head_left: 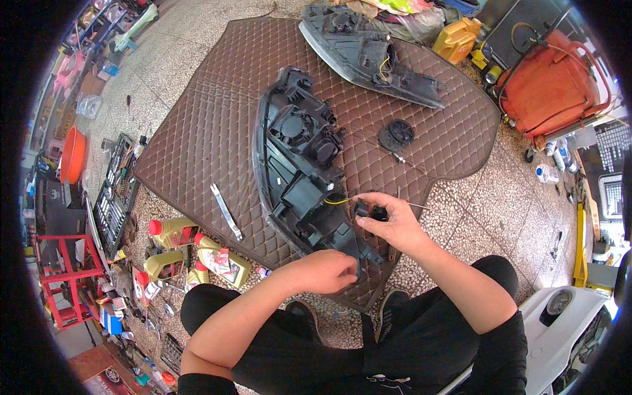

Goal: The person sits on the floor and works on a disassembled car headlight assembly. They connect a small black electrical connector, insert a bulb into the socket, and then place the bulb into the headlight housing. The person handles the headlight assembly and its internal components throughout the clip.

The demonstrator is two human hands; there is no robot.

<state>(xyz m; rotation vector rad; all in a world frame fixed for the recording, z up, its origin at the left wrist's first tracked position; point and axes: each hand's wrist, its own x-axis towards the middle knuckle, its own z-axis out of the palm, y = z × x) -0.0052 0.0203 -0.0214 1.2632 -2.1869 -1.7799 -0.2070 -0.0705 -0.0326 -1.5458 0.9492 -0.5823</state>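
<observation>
A black headlight housing (299, 164) lies back side up on the brown quilted mat (204, 112), its clear lens edge to the left. A yellow wire (338, 201) runs from the housing to a small black part (361, 209), pinched between thumb and fingers of my right hand (398, 227). Another dark piece shows under that palm, partly hidden. My left hand (331, 270) is curled closed at the housing's near end; whatever its fingers grip is hidden. A thin metal shaft (419, 206) sticks out beyond my right hand.
A second headlight (368, 56) lies at the mat's far edge, near a round black cover (397, 135). On the left are a metal pry tool (226, 212), oil bottles (220, 258) and an open tool case (117, 194). An orange machine (553, 89) stands far right.
</observation>
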